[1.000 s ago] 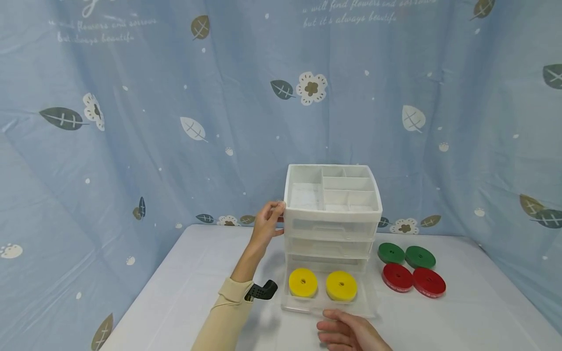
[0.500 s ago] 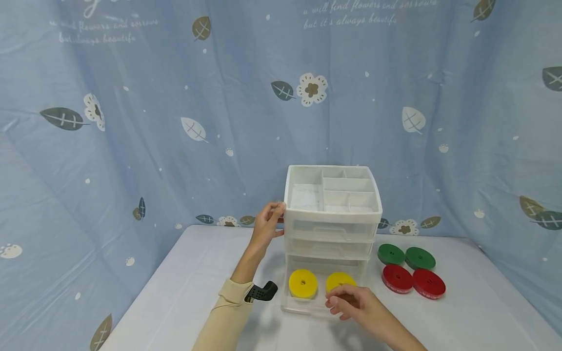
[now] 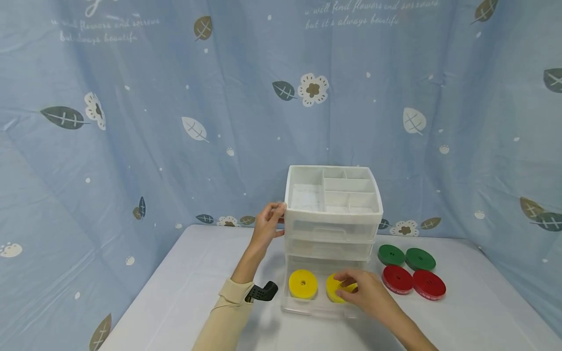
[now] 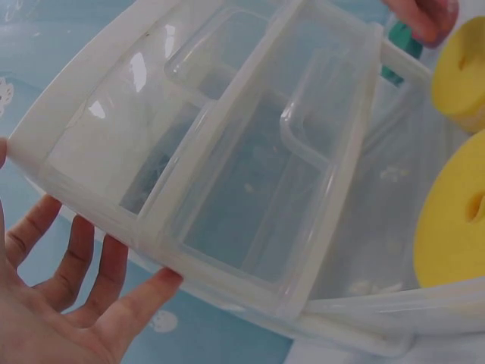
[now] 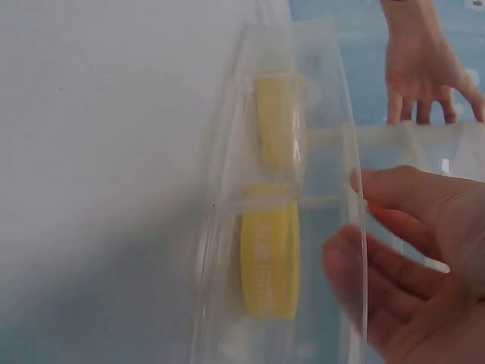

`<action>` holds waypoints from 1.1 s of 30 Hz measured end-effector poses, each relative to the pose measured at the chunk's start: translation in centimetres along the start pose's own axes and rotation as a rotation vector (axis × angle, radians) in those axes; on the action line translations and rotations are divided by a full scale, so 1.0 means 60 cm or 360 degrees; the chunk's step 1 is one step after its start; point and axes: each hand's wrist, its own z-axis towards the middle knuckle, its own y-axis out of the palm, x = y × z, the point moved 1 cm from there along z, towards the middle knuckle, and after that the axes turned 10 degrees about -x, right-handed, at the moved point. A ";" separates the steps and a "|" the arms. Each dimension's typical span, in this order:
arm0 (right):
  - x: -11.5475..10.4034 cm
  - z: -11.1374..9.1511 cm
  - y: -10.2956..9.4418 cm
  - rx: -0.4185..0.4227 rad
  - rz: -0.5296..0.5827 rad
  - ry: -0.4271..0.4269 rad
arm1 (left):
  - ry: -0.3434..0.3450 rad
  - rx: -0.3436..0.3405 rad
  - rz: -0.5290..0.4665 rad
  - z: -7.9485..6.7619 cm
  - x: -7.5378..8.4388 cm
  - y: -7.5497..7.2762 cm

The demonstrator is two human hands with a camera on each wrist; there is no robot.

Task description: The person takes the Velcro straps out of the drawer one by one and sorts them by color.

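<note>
A white plastic drawer unit [image 3: 332, 214] stands on the table with its bottom clear drawer [image 3: 303, 306] pulled out. Two yellow ribbon rolls lie flat in that drawer, the left roll [image 3: 303, 284] and the right roll [image 3: 331, 288]. My left hand [image 3: 265, 226] rests against the unit's left side; in the left wrist view its spread fingertips [image 4: 163, 279] touch the side wall. Over the right roll is my right hand [image 3: 368, 291], partly covering it. Its thumb and fingers are bent and apart, with nothing between them in the right wrist view.
To the right of the unit lie two green rolls [image 3: 420, 259] and two red rolls [image 3: 429, 284] on the white table [image 3: 474, 302]. The unit's top tray [image 3: 306, 195] has several compartments. A blue patterned curtain [image 3: 246, 122] hangs behind.
My right hand has moved up and forward from in front of the drawer to over the right yellow roll. The left hand has stayed at the unit's side.
</note>
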 end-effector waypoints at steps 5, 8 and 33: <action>0.006 0.017 0.011 0.0050 -0.0199 0.0133 | 0.0022 0.0022 0.0011 0.003 -0.010 0.000; 0.012 0.024 0.018 0.0043 -0.0276 0.0188 | 0.0026 0.0021 0.0025 0.002 -0.011 0.000; 0.017 0.035 0.029 0.0010 -0.0457 0.0216 | 0.0024 0.0027 0.0045 -0.001 -0.008 0.001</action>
